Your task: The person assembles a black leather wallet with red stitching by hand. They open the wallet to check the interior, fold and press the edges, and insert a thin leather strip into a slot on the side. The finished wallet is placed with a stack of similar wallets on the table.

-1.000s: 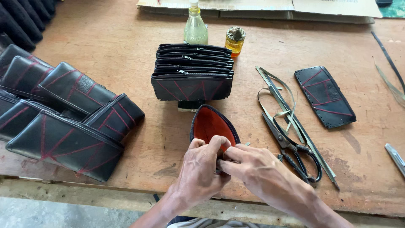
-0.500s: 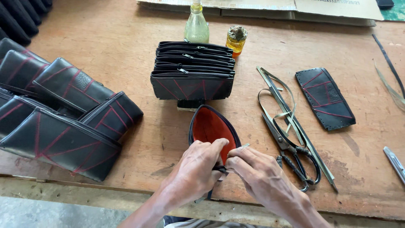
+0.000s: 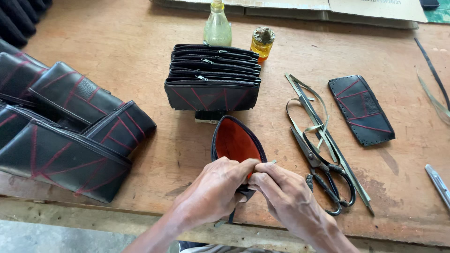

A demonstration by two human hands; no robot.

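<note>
Left hand (image 3: 213,189) and right hand (image 3: 281,194) pinch the open pouch (image 3: 236,143) at its near rim; the orange lining could tear if over-pulled, and scissors (image 3: 323,168) lie just right of the grip.

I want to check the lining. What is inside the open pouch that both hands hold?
Inside the pouch only an orange-red lining shows. The left hand and right hand cover its near end, so that part stays unseen.
</note>
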